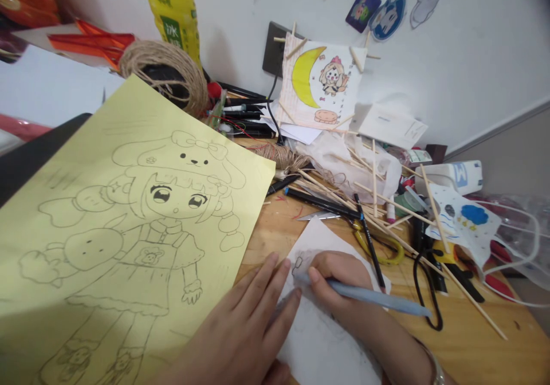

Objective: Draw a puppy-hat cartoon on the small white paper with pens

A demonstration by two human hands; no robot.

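Note:
My right hand (339, 285) is closed around a light blue pen (382, 300), its tip end over a small white sheet of paper (326, 345). Faint pencil-like lines and a small dark-outlined shape show on that sheet, partly hidden by my hands. Flat at the sheet's left edge lies my left hand (244, 316), fingers stretched out and holding nothing. To its left is a large yellow sheet (240, 201) with a line drawing of a girl in a dog-eared hat carrying a plush toy. A slim black pen (369, 244) lies across the white sheet's right side.
Yellow-handled scissors (382, 247), a black marker (322, 203) and several thin wooden sticks (472, 302) lie beyond the white sheet. Behind stand a twine coil (189, 75), a yellow drink bottle (174, 15) and a stick-framed moon picture (309, 81) by the wall.

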